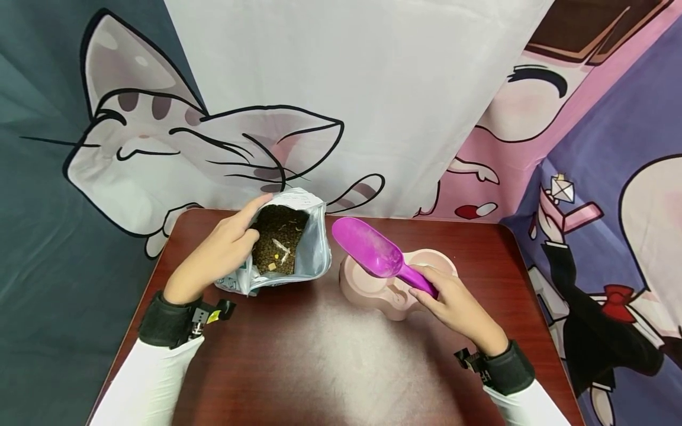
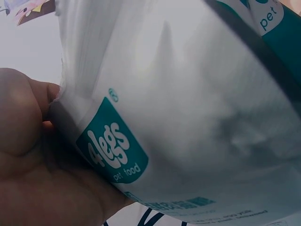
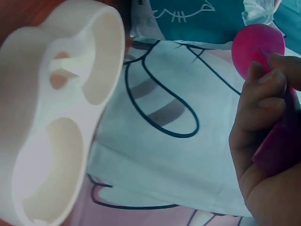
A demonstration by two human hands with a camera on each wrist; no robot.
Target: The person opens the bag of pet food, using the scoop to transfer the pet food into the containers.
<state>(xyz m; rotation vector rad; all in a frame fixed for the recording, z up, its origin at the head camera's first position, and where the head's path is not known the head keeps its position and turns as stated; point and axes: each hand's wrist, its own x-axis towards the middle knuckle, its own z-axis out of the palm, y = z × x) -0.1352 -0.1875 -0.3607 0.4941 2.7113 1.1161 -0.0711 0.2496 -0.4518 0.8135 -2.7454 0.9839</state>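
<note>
My left hand (image 1: 226,245) pinches the side of an open bag of pet food (image 1: 316,248), thumb over the rim. Brown kibble (image 1: 272,231) shows inside, with a few paler bits on top. In the left wrist view the white bag (image 2: 188,103) with its teal label fills most of the frame. A purple scoop (image 1: 373,248) is gripped by its handle in my right hand (image 1: 460,305); its bowl points toward the bag and looks empty. Under the scoop sits a pale pink double pet bowl (image 1: 364,293), partly hidden by scoop and hand; the right wrist view shows both hollows.
The reddish-brown table (image 1: 298,367) carries the bag on the left and the double bowl on the right. A cloth backdrop (image 1: 373,71) printed with a cartoon cat rises directly behind the table's back edge; printed cloth also hangs at the right side.
</note>
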